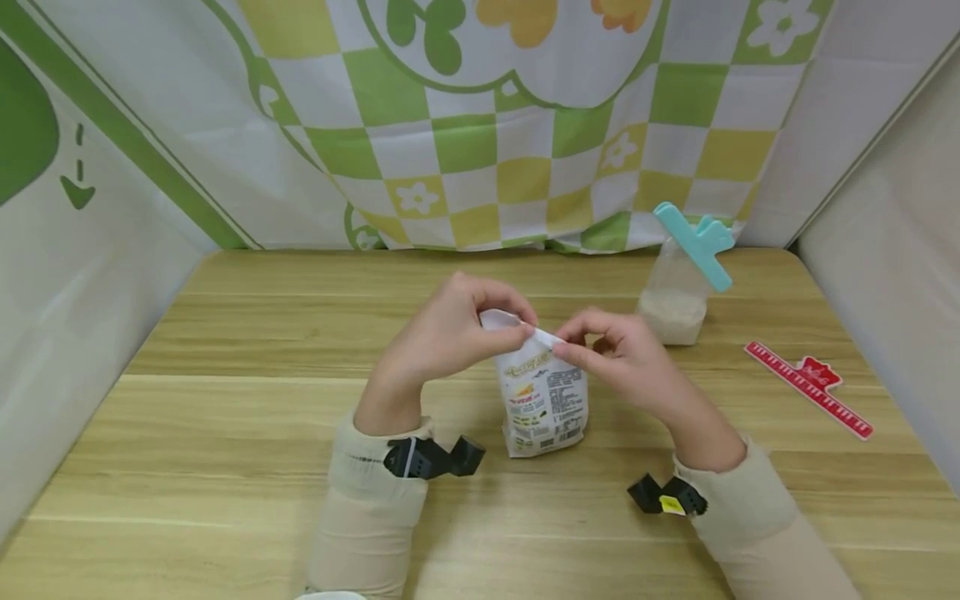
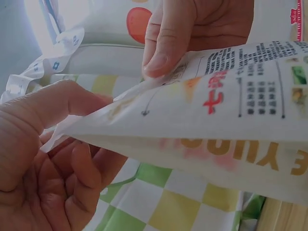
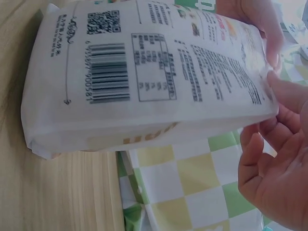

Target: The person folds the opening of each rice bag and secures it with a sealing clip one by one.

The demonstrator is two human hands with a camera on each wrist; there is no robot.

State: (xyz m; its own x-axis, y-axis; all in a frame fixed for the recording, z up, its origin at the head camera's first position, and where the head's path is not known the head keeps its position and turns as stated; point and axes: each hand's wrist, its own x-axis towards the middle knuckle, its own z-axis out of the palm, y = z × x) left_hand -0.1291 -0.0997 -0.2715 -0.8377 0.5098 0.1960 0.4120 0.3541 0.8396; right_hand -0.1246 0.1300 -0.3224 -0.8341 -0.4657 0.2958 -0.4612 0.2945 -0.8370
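Note:
A white printed food bag (image 1: 545, 400) stands upright on the wooden table, its top edge pinched flat between both hands. My left hand (image 1: 450, 332) grips the upper left corner between thumb and fingers. At the upper right corner, my right hand (image 1: 626, 354) pinches the rim with thumb and index finger. In the left wrist view the bag (image 2: 192, 110) shows red and black print, with gold letters on its underside. A barcode and QR code mark the lower part of the bag (image 3: 154, 72) in the right wrist view. What the bag contains is hidden.
Behind my right hand stands a clear bag of pale grains (image 1: 672, 312), closed with a turquoise bag clip (image 1: 697, 246). A red bag clip (image 1: 810, 387) lies at the right. A checkered cloth (image 1: 465, 142) hangs behind the table (image 1: 225, 400). A white rim (image 1: 332, 595) shows at the bottom edge.

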